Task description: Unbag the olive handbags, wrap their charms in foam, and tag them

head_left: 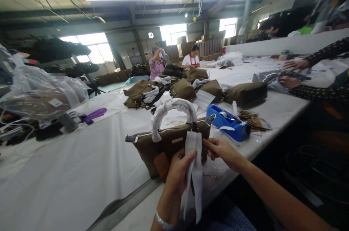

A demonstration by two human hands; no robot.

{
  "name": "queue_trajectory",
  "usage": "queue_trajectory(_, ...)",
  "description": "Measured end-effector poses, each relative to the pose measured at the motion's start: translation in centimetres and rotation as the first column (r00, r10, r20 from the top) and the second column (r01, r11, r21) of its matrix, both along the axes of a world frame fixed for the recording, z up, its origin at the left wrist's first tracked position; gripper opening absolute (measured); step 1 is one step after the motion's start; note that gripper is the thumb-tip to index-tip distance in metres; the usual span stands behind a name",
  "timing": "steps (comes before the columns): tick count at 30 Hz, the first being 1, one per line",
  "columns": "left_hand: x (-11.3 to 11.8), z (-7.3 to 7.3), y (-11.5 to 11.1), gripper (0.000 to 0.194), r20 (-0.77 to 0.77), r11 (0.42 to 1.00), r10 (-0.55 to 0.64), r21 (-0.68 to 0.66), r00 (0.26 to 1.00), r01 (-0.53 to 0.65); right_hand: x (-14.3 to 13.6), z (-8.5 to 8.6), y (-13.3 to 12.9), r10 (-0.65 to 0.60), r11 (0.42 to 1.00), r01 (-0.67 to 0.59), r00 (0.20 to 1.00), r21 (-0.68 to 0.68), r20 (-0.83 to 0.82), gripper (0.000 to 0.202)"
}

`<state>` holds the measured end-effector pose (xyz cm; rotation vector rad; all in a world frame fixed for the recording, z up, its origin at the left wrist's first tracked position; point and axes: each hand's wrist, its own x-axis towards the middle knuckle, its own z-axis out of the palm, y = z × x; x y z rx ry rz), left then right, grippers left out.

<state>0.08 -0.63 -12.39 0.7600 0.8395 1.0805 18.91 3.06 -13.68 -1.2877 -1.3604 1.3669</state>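
An olive-brown handbag (174, 142) stands upright at the table's front edge, its carry handle (174, 105) wrapped in white foam. A white foam strip (194, 142) hangs down the bag's front from the right handle base, its lower end split into two tails. My left hand (178, 169) is closed on this strip, thumb pressed on its face. Right beside the strip's edge, my right hand (219, 151) is in a pinch; what lies between its fingertips is too small to make out. A brown leather tag (161, 165) hangs on the bag's front left.
A blue tape dispenser (231, 124) stands right of the bag, beside brown tags (255, 120). Several more olive bags (182, 89) lie behind. At right, a co-worker's hands (294, 73) touch clear plastic (272, 78). A plastic-covered carton (51, 102) is at left.
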Motion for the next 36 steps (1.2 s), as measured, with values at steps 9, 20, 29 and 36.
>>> queue_trajectory(9,0.9,0.2,0.1,0.04,-0.048,0.998,0.048,0.033,0.998,-0.046,-2.3,2.2,-2.1,-0.045,0.958,0.034,0.998,0.284,0.033,0.057)
queue_trajectory(20,1.6,-0.7,0.1,0.035,-0.133,0.987,0.134,0.106,0.982,-0.121,-4.8,-4.3,-8.4,-0.106,0.991,0.106,0.994,0.081,-0.002,0.049)
queue_trajectory(29,2.9,-1.3,-0.2,0.033,-0.451,0.916,0.344,0.353,0.824,-0.19,-6.7,-5.0,-10.1,-0.189,0.945,0.153,0.977,0.29,0.101,0.021)
queue_trajectory(36,3.4,-0.9,0.1,0.026,-0.463,0.906,0.383,0.357,0.799,-0.228,-5.5,-3.8,-10.4,-0.098,0.986,0.106,0.993,0.125,-0.067,0.023)
